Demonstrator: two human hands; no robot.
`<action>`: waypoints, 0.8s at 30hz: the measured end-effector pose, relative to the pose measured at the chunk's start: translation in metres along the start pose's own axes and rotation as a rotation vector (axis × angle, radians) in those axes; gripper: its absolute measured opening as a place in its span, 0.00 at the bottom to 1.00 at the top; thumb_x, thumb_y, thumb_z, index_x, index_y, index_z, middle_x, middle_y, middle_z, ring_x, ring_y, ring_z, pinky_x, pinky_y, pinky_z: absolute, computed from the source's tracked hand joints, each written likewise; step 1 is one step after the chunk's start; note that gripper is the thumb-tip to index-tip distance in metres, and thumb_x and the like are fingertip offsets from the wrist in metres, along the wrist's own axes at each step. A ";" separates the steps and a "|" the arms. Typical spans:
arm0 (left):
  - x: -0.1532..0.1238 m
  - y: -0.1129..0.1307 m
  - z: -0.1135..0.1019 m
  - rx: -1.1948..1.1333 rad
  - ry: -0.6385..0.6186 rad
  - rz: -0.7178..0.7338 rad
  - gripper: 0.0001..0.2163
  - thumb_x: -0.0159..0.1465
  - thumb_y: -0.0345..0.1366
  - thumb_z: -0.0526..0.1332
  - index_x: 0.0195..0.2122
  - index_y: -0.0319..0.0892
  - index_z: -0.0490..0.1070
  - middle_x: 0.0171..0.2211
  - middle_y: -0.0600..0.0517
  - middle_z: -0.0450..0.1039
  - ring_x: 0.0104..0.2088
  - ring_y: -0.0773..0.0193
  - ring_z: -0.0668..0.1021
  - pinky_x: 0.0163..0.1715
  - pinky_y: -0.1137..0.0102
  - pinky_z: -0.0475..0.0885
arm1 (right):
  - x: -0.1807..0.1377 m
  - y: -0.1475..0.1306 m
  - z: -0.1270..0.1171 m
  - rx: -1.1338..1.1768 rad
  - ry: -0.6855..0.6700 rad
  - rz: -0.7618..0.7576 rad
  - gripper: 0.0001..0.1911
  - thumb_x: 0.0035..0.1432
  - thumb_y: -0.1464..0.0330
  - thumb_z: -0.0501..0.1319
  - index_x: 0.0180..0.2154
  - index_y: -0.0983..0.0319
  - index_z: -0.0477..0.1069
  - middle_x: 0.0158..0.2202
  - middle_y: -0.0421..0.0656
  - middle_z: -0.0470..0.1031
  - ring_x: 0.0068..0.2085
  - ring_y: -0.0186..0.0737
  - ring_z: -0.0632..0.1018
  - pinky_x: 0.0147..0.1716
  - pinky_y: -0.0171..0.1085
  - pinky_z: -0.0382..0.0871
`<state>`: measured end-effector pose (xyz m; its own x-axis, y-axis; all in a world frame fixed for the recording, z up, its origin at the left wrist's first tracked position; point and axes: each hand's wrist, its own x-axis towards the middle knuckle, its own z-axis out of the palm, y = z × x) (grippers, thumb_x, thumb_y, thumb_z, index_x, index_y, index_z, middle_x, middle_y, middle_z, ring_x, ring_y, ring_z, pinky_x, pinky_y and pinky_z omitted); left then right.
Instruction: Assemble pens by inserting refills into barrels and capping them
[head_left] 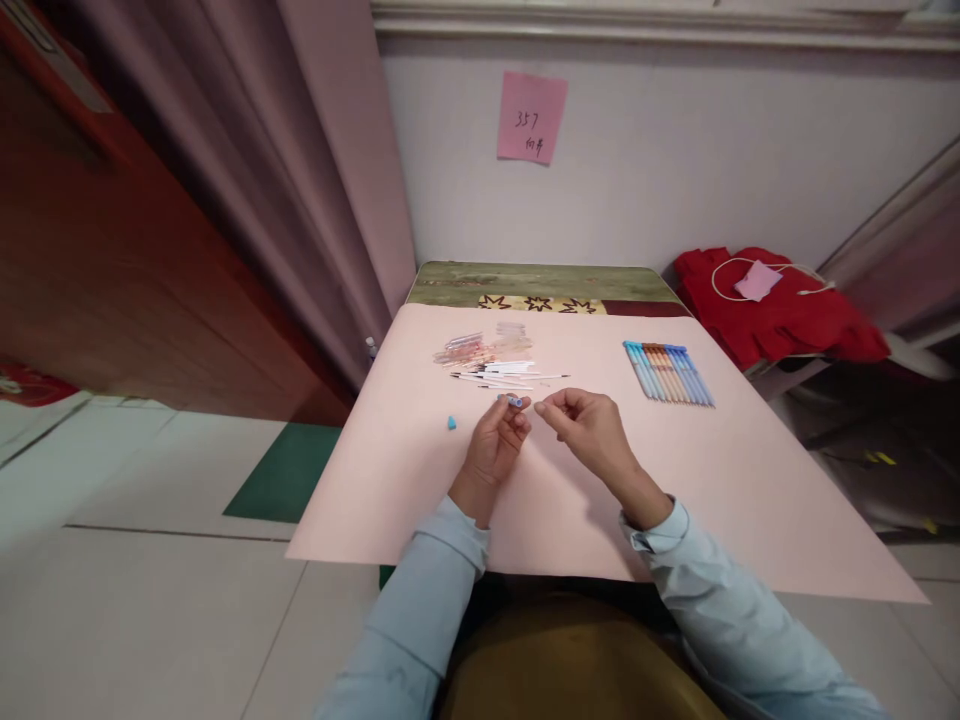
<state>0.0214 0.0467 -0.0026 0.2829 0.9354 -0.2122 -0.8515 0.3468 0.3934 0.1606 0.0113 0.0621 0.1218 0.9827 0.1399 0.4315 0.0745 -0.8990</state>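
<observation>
Over the middle of the pink sheet, my left hand (pixel 495 448) is closed around a pen barrel (pixel 514 401), whose blue, round end shows between thumb and fingers. Just to its right, my right hand (pixel 589 425) has thumb and forefinger pinched together; anything between them is too small to make out. A small blue pen part (pixel 451 423) lies left of my left hand. Beyond both hands are white pen refills (pixel 502 378) with dark tips, and behind these a pile of clear and pinkish pen parts (pixel 472 350).
A row of blue and brown pens (pixel 667 374) lies side by side at the right. The pink sheet (pixel 397 500) covers most of the table (pixel 540 280), which stands against the wall. Red cloth (pixel 795 325) with a white cable is at the right; a curtain hangs left.
</observation>
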 end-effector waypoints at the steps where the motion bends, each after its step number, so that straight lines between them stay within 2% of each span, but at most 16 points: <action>1: 0.000 -0.001 -0.001 0.008 -0.017 0.005 0.05 0.66 0.31 0.62 0.34 0.36 0.73 0.31 0.49 0.78 0.25 0.74 0.75 0.28 0.78 0.72 | -0.001 -0.004 0.000 -0.013 -0.026 0.008 0.18 0.55 0.54 0.64 0.28 0.63 0.77 0.20 0.39 0.73 0.21 0.33 0.69 0.22 0.32 0.60; 7: -0.001 -0.002 -0.007 0.102 -0.091 0.009 0.06 0.62 0.34 0.67 0.35 0.36 0.74 0.28 0.53 0.74 0.25 0.73 0.73 0.29 0.75 0.70 | 0.000 -0.007 0.005 -0.177 -0.038 0.050 0.15 0.55 0.57 0.64 0.26 0.62 0.77 0.20 0.40 0.74 0.22 0.35 0.73 0.25 0.33 0.61; 12: 0.000 -0.004 -0.010 0.145 -0.121 0.008 0.08 0.61 0.36 0.68 0.37 0.36 0.74 0.27 0.53 0.73 0.25 0.72 0.74 0.30 0.74 0.70 | 0.000 -0.008 0.006 -0.247 -0.033 0.026 0.15 0.56 0.57 0.64 0.25 0.61 0.77 0.20 0.40 0.76 0.23 0.37 0.75 0.27 0.33 0.62; 18: 0.001 -0.002 -0.008 -0.027 -0.057 -0.070 0.05 0.63 0.32 0.66 0.34 0.37 0.72 0.28 0.54 0.74 0.25 0.74 0.74 0.29 0.77 0.71 | 0.002 -0.005 0.017 -0.332 0.085 -0.086 0.16 0.56 0.54 0.64 0.26 0.59 0.74 0.26 0.40 0.77 0.26 0.36 0.74 0.28 0.34 0.62; 20: 0.000 0.000 -0.007 -0.087 -0.026 -0.102 0.04 0.65 0.32 0.65 0.35 0.37 0.72 0.28 0.54 0.74 0.25 0.74 0.75 0.28 0.78 0.71 | 0.004 -0.003 0.022 -0.295 0.107 -0.106 0.17 0.55 0.53 0.66 0.25 0.59 0.72 0.26 0.40 0.76 0.26 0.36 0.73 0.27 0.34 0.62; 24: -0.003 0.004 -0.003 -0.131 0.001 -0.137 0.04 0.67 0.31 0.61 0.35 0.37 0.72 0.28 0.54 0.74 0.23 0.76 0.74 0.25 0.79 0.72 | 0.014 0.008 0.019 -0.096 0.036 -0.056 0.21 0.52 0.49 0.67 0.25 0.61 0.72 0.22 0.39 0.74 0.24 0.35 0.72 0.25 0.33 0.62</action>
<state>0.0153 0.0450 -0.0028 0.3999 0.8799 -0.2565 -0.8552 0.4589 0.2410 0.1482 0.0290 0.0493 0.1263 0.9705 0.2054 0.5218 0.1111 -0.8458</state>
